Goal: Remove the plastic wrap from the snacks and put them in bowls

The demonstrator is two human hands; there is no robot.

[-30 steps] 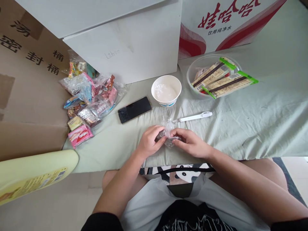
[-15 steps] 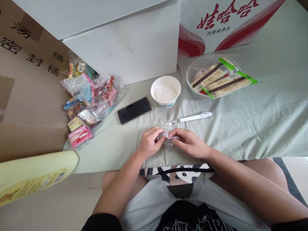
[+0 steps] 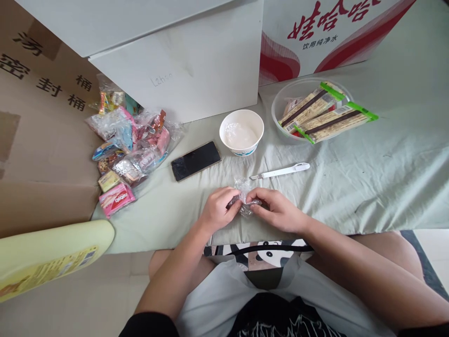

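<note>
A crumpled piece of clear plastic wrap [image 3: 246, 209] lies between my hands, close to the front edge of the cloth. My left hand [image 3: 220, 208] pinches its left side between thumb and fingers. On the other side, my right hand [image 3: 275, 208] grips it with thumb and forefinger. Whether anything is inside the wrap I cannot tell. Just beyond the fingers, a white-handled craft knife [image 3: 284, 172] rests with its blade pointing left, close to the wrap. Farther back stands a white paper bowl [image 3: 242, 152] with some clear plastic in it.
A black phone [image 3: 196, 161] lies left of the bowl. Several packaged snacks [image 3: 140, 145] pile up at the left against a cardboard box [image 3: 45, 135]. A clear tub [image 3: 277, 119] with green-ended packets stands back right. White boxes [image 3: 210, 70] wall the rear. A yellow container [image 3: 52, 248] is front left.
Both hands stay at almost the same spot, still holding the plastic wrap, whose folds have shifted slightly. The other objects lie as before.
</note>
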